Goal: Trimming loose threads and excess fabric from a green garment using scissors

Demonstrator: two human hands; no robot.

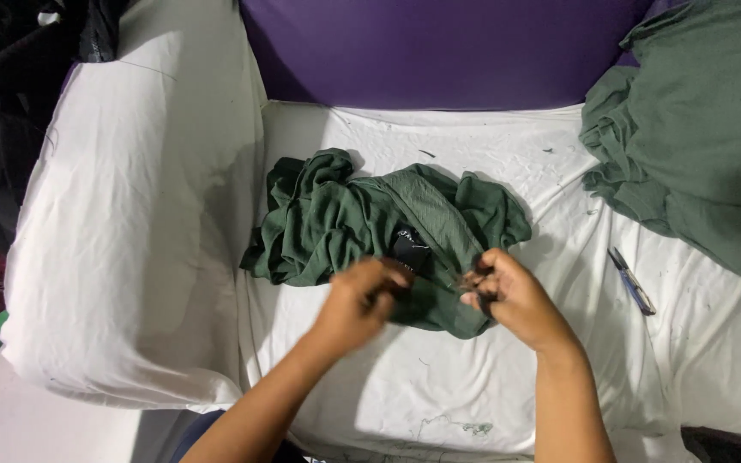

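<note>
A person stands over a bench [473,377] draped in a white sheet, both bare forearms reaching in from the bottom edge. In the middle of the sheet lies a crumpled dark green garment [345,219], bunched into a loose heap whose long axis runs left to right, with a small black label [410,249] showing near its front edge. Both hands meet at that near edge, just this side of the label. The left hand [362,296] is blurred, its fingers curled together and touching the cloth; whether it pinches anything I cannot tell. The right hand [508,291] has its fingertips closed on something small and dark at the garment's hem, too small to make out. The heap lies directly ahead of both hands, slightly more toward the left one, with the right hand at its lower right corner. A pair of small thread snips with blue handles [632,281] rests on the sheet to the right, nearer the right hand but apart from it. A larger pile of green cloth [696,129] fills the upper right, and a purple panel [439,47] backs the bench.
</note>
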